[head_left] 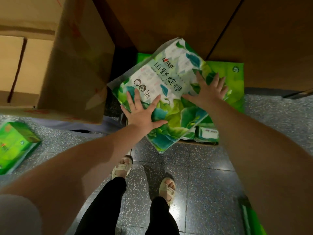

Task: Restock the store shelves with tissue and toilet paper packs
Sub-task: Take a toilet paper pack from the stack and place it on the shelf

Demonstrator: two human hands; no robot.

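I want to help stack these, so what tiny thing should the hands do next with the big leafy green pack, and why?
Probably curl the fingers round the edges of the large green-and-white leaf-printed plastic tissue pack to grip it. The left hand and right hand lie flat and spread on its top face, gripping nothing, and the pack sits tilted over other green packs, one corner jutting past them.

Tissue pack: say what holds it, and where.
No grip. Both hands lie flat on the tissue pack: left hand at its near corner, right hand at its right edge.
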